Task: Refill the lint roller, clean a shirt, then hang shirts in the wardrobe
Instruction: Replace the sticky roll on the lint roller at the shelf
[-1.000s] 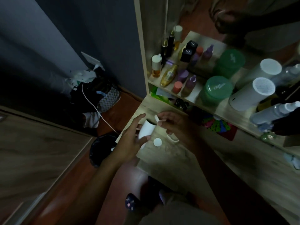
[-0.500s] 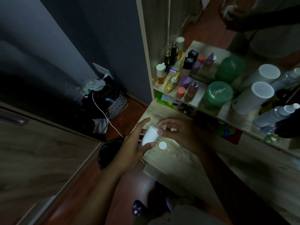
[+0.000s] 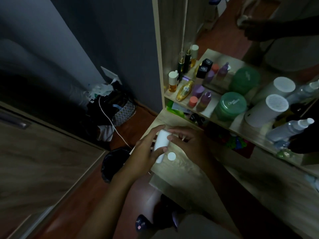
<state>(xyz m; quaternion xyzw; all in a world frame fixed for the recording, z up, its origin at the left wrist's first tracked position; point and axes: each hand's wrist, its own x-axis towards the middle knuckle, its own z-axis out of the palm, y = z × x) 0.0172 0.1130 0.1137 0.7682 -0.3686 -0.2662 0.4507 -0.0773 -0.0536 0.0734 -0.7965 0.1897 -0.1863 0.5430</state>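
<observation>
Refilling is in hand: the left hand [image 3: 146, 152] clasps the white refill roll [image 3: 161, 141], the right hand [image 3: 189, 144] pinches its upper end; next it probably needs aligning and pushing home.

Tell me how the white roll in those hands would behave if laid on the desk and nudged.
The white roll is a smooth cylinder, so on its side on the desk it would probably roll. The left hand holds it between thumb and fingers, so it is likely light. It looks straight, so probably stiff.
</observation>
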